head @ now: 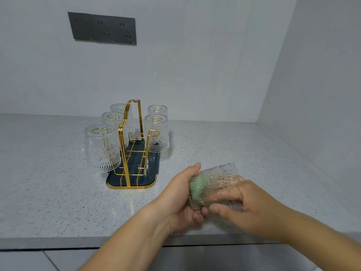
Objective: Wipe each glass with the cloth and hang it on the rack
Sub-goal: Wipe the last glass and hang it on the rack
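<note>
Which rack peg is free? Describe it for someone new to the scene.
On the speckled grey countertop stands a gold wire rack. Its free loop peg is the front one of the right row. The five other pegs each carry an upturned ribbed clear glass.

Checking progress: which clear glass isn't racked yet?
The embossed clear glass held sideways by left hand and right hand with green cloth; five others hang inverted on gold rack.

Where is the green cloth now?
The cloth sits inside the glass held by left hand and right hand, lower right in head view, right of the rack.
</note>
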### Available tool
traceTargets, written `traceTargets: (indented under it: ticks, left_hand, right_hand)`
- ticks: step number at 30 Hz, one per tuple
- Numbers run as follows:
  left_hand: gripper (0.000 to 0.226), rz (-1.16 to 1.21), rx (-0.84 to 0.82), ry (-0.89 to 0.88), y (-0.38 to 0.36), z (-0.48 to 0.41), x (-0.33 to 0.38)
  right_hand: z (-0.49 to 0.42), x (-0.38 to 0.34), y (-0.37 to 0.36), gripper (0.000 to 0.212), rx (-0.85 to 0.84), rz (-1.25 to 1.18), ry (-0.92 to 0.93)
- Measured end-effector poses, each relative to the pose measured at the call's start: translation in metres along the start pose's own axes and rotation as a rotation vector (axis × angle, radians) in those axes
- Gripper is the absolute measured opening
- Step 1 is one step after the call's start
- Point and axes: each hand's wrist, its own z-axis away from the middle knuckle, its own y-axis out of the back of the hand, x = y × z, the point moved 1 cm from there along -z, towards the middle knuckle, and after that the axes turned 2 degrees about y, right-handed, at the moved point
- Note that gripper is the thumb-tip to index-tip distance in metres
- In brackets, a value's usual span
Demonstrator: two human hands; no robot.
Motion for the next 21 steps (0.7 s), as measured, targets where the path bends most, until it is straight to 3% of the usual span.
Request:
traceTargets:
  ticks: [4,8,10,11,13,15,17,19,21]
  left_hand:
    - [0.07,-0.109,-0.048,-0.285,0.003,-0.002,-0.004]
    - [0.043,-0.423,0.156,-0.787,0.011,-0.006,-0.012]
    - [0.035,-0.523,0.285,-0.932,0.012,-0.003,-0.012]
    - [0.035,-0.494,0.33,-0.917,0.01,-0.002,-0.01]
    - [0.046,-0.277,0.302,-0.614,0.0,0.003,-0.004]
    - [0.061,-0.04,0.194,-0.22,-0.004,0.005,-0.002]
    - [0.068,0.04,0.1,-0.031,-0.005,0.009,0.0]
    - [0.071,0.022,-0.002,0.019,-0.003,0.013,0.001]
    - [0.075,-0.055,-0.084,-0.022,-0.001,0.014,0.003]
  right_hand:
    - [-0.007,-0.01,0.011,0.029,0.128,-0.381,-0.182]
    - [-0.015,-0.011,0.013,0.034,0.135,-0.711,-0.35]
    - [-0.016,-0.011,0.005,0.038,0.133,-0.797,-0.356]
    - [-0.015,-0.011,0.003,0.037,0.114,-0.793,-0.348]
    - [-0.008,-0.017,0.003,0.034,0.074,-0.601,-0.225]
    - [-0.002,-0.019,0.004,0.026,0.017,-0.064,0.058]
    - [0.003,-0.011,0.003,0.031,-0.05,0.33,0.186]
    - [0.005,-0.005,0.004,0.03,-0.022,0.306,0.176]
    - [0.005,-0.008,0.006,0.027,0.052,0.08,0.125]
